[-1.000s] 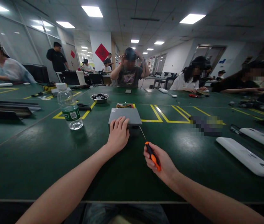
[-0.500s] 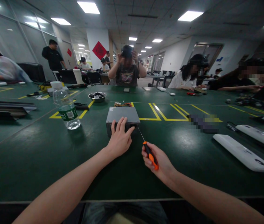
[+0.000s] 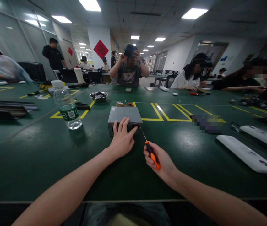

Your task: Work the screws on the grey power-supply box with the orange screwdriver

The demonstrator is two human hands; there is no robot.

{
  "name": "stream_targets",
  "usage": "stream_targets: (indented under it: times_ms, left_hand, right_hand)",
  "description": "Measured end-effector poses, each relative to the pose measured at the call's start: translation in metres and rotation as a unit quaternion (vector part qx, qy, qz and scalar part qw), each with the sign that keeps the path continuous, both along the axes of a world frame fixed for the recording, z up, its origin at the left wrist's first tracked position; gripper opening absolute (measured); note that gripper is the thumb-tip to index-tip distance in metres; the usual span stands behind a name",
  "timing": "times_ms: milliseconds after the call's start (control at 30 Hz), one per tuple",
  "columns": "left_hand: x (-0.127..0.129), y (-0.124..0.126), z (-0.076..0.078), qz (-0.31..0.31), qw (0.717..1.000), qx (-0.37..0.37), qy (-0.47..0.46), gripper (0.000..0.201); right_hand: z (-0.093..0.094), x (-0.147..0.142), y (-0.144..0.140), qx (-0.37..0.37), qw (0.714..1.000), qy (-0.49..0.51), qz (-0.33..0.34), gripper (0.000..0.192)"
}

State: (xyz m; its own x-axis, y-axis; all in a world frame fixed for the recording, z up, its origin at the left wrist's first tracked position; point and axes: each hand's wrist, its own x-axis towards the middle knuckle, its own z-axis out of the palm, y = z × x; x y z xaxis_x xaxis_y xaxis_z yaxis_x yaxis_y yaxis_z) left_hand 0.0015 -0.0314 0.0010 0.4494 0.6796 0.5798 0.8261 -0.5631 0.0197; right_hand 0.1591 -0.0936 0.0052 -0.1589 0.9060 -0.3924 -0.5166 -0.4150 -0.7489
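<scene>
A grey metal power supply box (image 3: 124, 115) lies on the green table (image 3: 41, 157) in front of me, coloured wires showing behind it. My left hand (image 3: 122, 138) rests on the box's near edge, fingers spread over its top and front. My right hand (image 3: 159, 160) grips an orange-and-black screwdriver (image 3: 151, 152). Its thin shaft points up and left, with the tip at the box's near right corner.
A plastic water bottle (image 3: 65, 106) stands left of the box. A metal bowl (image 3: 98, 96) sits behind it. White elongated casings (image 3: 247, 153) lie at the right, dark metal rails (image 3: 3, 108) at the left. Several people sit around the table.
My left hand has spread its thumb to the right on the box's front. The screwdriver tip has come up to the box's right corner. The view shifted slightly.
</scene>
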Motion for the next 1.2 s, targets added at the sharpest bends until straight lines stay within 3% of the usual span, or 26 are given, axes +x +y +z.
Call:
stream_targets:
  times_ms: [433,700,867,1033,1200]
  left_hand:
    - [0.004,0.001,-0.002,0.004,0.999,-0.014,-0.028,0.047]
    - [0.004,0.002,-0.002,0.005,0.999,-0.024,-0.028,0.05]
    - [0.004,0.002,-0.002,0.008,0.999,-0.027,-0.025,0.053]
    - [0.005,0.002,-0.002,0.008,0.999,-0.027,-0.025,0.053]
    - [0.006,0.003,-0.003,0.013,0.999,-0.024,-0.027,0.052]
  right_hand:
    - [0.007,-0.005,-0.003,0.006,0.998,-0.019,-0.064,0.01]
    - [0.005,-0.01,0.0,-0.048,0.998,-0.032,-0.007,0.027]
    - [0.007,-0.011,0.002,-0.048,0.998,-0.018,-0.032,0.012]
    - [0.006,-0.011,-0.001,-0.013,0.999,-0.005,-0.034,0.013]
    - [0.004,-0.009,-0.001,-0.03,0.999,0.007,-0.01,0.021]
